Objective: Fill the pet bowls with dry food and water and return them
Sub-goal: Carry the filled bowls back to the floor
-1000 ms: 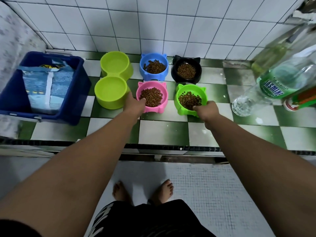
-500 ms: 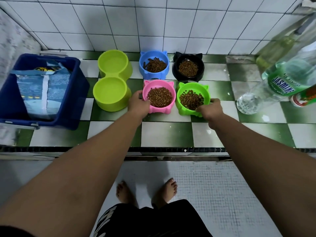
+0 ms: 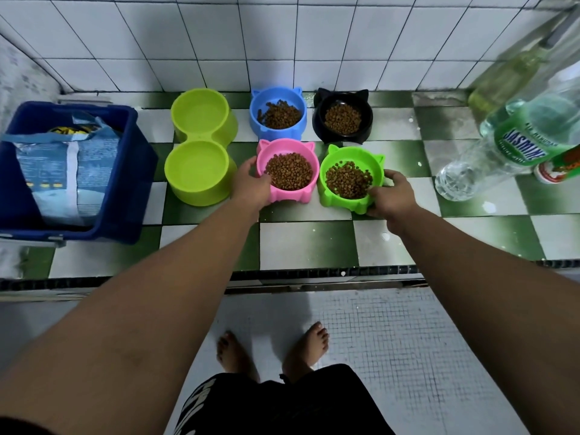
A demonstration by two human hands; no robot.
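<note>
Obs., head view, left to right.

- Far left: blue crate [image 3: 138, 186] on the green-and-white tiled counter [image 3: 307, 243], with a pale blue food bag [image 3: 69, 171] standing in it, top open.
- Just right of the crate: lime double bowl [image 3: 201, 197], no kibble in either well. I cannot tell whether they hold water.
- Left hand [image 3: 252, 186] grips the pink bowl [image 3: 285, 145] at its near-left side, thumb up by the rim and fingers curled against the wall. The bowl sits on the counter, full of kibble [image 3: 288, 171].
- Behind the pink one: blue bowl [image 3: 276, 95], kibble inside, close to the wall tiles.
- Green bowl [image 3: 354, 153] just beside the pink one, also holding kibble, slightly tilted toward me.
- Behind it: black bowl [image 3: 342, 139], with kibble.
- Right hand [image 3: 392, 196] grips the green bowl's near-right rim, thumb hooked over the edge and fingers round the outside.
- Far right: clear bottle [image 3: 502, 146] with a green label, distorted by the lens.
</note>
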